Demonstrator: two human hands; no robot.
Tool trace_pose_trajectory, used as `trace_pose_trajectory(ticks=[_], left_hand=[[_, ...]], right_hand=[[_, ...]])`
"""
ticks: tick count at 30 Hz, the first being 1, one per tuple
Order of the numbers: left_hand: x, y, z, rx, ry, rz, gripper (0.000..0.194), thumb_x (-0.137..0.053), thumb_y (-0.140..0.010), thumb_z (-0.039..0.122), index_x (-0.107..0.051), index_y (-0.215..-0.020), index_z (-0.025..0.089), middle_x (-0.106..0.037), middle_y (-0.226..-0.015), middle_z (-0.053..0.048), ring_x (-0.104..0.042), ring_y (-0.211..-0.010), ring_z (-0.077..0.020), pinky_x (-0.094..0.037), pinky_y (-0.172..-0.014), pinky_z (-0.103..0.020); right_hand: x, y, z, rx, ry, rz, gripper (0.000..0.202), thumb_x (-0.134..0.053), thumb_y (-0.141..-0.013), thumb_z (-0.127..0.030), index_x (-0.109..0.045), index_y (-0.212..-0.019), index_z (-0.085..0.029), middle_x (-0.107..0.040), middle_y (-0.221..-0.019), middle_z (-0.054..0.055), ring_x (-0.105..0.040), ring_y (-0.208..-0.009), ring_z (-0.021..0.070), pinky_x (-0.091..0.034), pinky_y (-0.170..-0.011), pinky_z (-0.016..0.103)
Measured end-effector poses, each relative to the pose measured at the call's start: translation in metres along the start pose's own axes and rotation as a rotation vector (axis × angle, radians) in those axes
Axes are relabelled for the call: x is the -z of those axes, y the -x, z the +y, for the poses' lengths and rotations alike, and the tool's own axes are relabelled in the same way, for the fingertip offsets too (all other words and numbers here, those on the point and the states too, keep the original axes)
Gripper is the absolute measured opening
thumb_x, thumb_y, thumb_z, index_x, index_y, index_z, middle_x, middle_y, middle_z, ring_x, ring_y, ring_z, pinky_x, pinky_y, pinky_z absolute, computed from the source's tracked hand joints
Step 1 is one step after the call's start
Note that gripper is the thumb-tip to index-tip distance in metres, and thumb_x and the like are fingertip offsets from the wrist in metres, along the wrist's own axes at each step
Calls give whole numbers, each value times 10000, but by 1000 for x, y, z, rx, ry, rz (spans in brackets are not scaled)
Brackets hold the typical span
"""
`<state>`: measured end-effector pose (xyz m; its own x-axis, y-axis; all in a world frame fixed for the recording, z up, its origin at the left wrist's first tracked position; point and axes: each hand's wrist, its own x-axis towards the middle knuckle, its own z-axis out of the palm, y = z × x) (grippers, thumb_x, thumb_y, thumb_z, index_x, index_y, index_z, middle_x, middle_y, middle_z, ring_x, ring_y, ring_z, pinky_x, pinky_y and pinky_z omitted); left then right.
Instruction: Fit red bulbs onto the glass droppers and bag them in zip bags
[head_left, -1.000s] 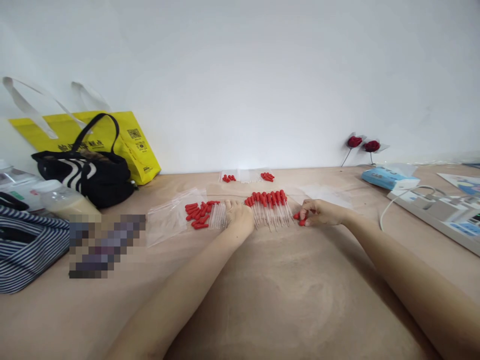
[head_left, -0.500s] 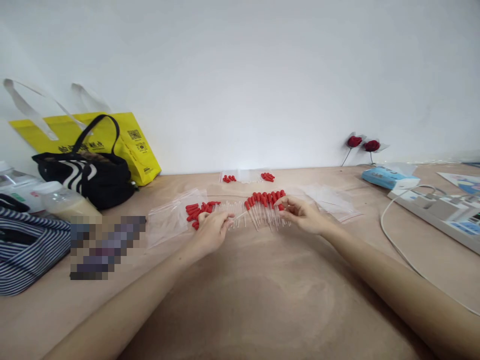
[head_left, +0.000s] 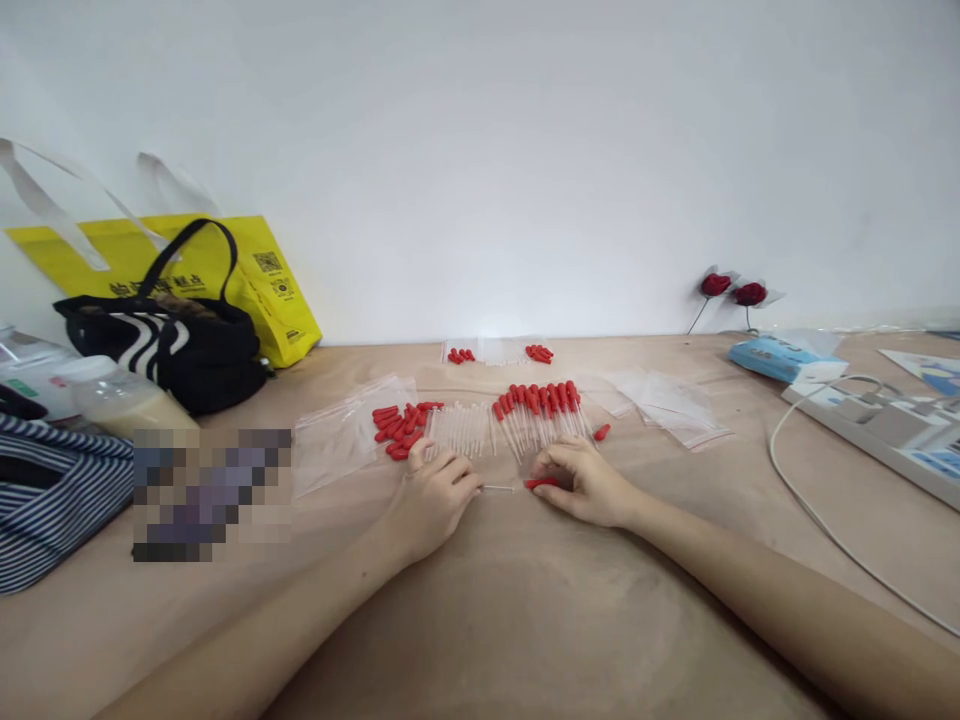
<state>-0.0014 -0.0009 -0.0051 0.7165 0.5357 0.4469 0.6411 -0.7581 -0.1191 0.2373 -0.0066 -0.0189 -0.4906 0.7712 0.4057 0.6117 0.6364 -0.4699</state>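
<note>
My left hand [head_left: 436, 500] pinches a thin clear dropper tube [head_left: 498, 489], its free end pointing right. Opposite it, my right hand [head_left: 589, 487] is closed on a red rubber bulb [head_left: 540, 483]. A small gap lies between tube and bulb. Just beyond the hands is a row of clear droppers [head_left: 525, 425] topped with red bulbs. To their left lie bare clear tubes [head_left: 457, 428] side by side, with a heap of loose red bulbs [head_left: 390, 425] beside them. A single red bulb [head_left: 602, 432] rests right of the row.
Clear plastic bags [head_left: 337, 435] lie left, with more bags [head_left: 682, 410] on the right. Against the wall, another bag [head_left: 491, 349] has red bulbs on it. A yellow bag [head_left: 289, 300], black bag [head_left: 202, 360] and bottle [head_left: 120, 405] stand left; tissues [head_left: 780, 357] and a power strip [head_left: 885, 435] lie right.
Both hands have drawn nearer to me. My left hand has brought the tube away from the loose tubes; my right hand has left the dropper row and now shows a red bulb in its fingers.
</note>
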Motion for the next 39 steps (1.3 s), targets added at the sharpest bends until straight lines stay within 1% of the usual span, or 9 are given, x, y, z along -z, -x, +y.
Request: trace_pose_trajectory(ticks=[3,5,8,12,21,25,29,34,39], left_hand=[[0,-1,2,7,-9,14,206,-413,-840,174,-603,-774,216,-624,-759,-19,-523,-765,-166,-183,-905,-467],[0,-1,4,19,3,22,203,-413,-841,178,-599,-766,214,-628,-753,-12,-530,-767,-162,-169,-922,-468],[-1,0,5,33,37,50,196,-413,-844,174,-588,-765,210,-639,-739,7,-542,-762,-149,-134,-953,-466],[-3,0,5,40,60,98,184,-420,-849,176,-583,-772,213,-656,-734,24,-554,-756,-142,-114,-969,-461],[-2,2,5,44,68,117,196,-417,-851,180,-602,-807,227,-668,-735,12,-558,-740,-151,-178,-924,-448],[-3,2,6,35,70,160,193,-422,-859,199,-611,-847,236,-671,-729,13,-565,-738,-139,-198,-910,-418],[-1,0,8,0,47,192,212,-407,-870,201,-614,-851,244,-656,-679,18,-554,-702,-135,-221,-862,-405],[0,0,10,-29,12,176,228,-395,-864,180,-605,-796,235,-633,-646,20,-533,-684,-136,-230,-810,-390],[-2,0,12,-24,-5,145,209,-409,-848,176,-600,-781,227,-626,-639,14,-522,-695,-141,-226,-810,-384]], right_hand=[[1,1,2,26,57,-8,190,-605,-734,-272,-609,-915,-217,-613,-841,34,-525,-806,178,-374,-730,331],[1,2,1,21,79,-21,147,-577,-764,-275,-628,-897,-239,-615,-852,30,-524,-810,175,-365,-736,332],[-2,1,-2,-6,65,-17,90,-549,-784,-239,-627,-829,-235,-627,-821,12,-519,-787,165,-359,-735,328],[-7,-1,-8,-43,-10,9,57,-549,-782,-220,-603,-795,-211,-631,-758,8,-510,-740,160,-363,-719,329],[-7,-3,-13,-69,-146,21,92,-550,-790,-253,-630,-806,-210,-591,-688,13,-505,-699,146,-388,-714,325],[-8,-2,-13,-20,-174,46,133,-569,-782,-299,-649,-863,-229,-627,-715,18,-521,-722,152,-379,-749,345],[-9,-1,-15,49,-120,135,136,-560,-790,-308,-655,-858,-236,-662,-729,15,-529,-739,159,-342,-778,372],[-11,1,-15,140,-75,155,137,-559,-791,-318,-650,-856,-239,-679,-766,20,-544,-753,164,-333,-764,374],[-14,1,-15,150,-41,159,131,-549,-797,-315,-647,-856,-250,-683,-765,11,-544,-736,160,-325,-748,367]])
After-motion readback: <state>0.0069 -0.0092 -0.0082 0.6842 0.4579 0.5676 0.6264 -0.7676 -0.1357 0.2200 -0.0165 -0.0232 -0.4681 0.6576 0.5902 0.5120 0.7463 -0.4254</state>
